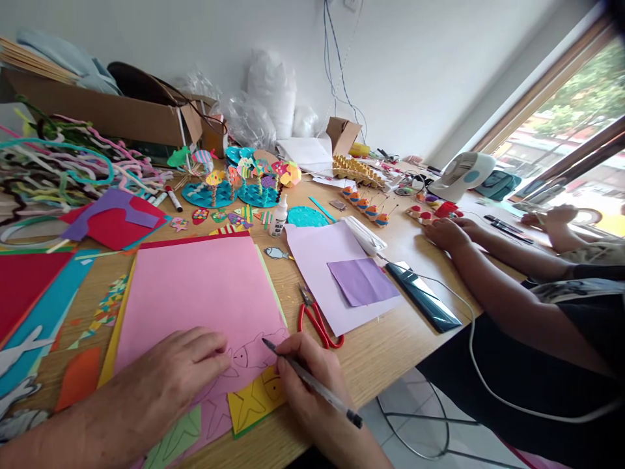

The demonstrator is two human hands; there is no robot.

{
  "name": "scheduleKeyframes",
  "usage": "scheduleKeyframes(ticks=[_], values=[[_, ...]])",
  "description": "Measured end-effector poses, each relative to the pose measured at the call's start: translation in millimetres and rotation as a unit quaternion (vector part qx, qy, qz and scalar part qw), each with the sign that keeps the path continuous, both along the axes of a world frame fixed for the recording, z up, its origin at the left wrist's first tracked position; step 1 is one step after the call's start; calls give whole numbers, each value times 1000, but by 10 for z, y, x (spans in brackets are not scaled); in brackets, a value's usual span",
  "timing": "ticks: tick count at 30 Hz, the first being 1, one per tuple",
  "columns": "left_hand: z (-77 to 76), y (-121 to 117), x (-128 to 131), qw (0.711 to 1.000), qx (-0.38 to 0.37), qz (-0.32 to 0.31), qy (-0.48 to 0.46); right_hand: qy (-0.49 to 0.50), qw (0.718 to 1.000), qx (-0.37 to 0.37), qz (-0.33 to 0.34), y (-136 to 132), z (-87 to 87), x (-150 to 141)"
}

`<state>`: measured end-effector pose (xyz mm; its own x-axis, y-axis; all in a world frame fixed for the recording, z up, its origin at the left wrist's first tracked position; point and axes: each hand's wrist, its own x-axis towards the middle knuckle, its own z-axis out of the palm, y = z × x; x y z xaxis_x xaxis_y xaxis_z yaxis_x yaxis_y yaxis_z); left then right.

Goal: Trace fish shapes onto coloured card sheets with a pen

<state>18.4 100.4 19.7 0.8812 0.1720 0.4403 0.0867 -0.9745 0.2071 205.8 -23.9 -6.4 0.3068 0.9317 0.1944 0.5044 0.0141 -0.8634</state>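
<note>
A fish drawing [256,352] sits at the near right corner of a pink sheet [200,286], at the near side of the table [368,361]. Its outline, eye and a line behind the head are there; the pen [317,385] has its tip on the upper line, so the drawing looks well along but perhaps not finished, and it is uncut. The right hand [312,371] has thumb and fingers closed around the pen. The left hand [170,365] lies on the sheet, its fingers loosely bent and together, gripping nothing that shows.

Just nearer, yellow paper [251,405] and green paper [178,433] bear drawn lines, also uncut. Red-handled scissors [307,300] lie right of the sheet, untouched. Beyond it, a grey fish [276,253] and small bright fish shapes [200,215] are already cut out, and blue discs [209,193] carry decorated fish on stems.

Farther left, a cardboard box [97,104] has light blue cloth [73,55] at its top. Beside it, a clear plastic bag [273,85] holds something white. The glue bottle [278,220] stands upright; its fill is hard to judge. The small cardboard box [344,135] at the far side hides its contents.
</note>
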Motion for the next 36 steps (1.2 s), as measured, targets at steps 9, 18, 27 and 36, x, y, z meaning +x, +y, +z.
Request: scheduleKeyframes(ticks=[9, 18, 27, 36], values=[[-35, -178, 229, 1000, 22, -19, 8, -28, 998, 38, 28, 32, 72, -5], [-172, -209, 180, 999, 23, 0, 25, -58, 997, 47, 26, 32, 48, -1], [-203, -237, 147, 996, 55, 19, 73, -58, 997, 26, 37, 30, 46, -2], [-183, -275, 126, 995, 66, 31, 65, -61, 996, 47, 44, 42, 26, 2]])
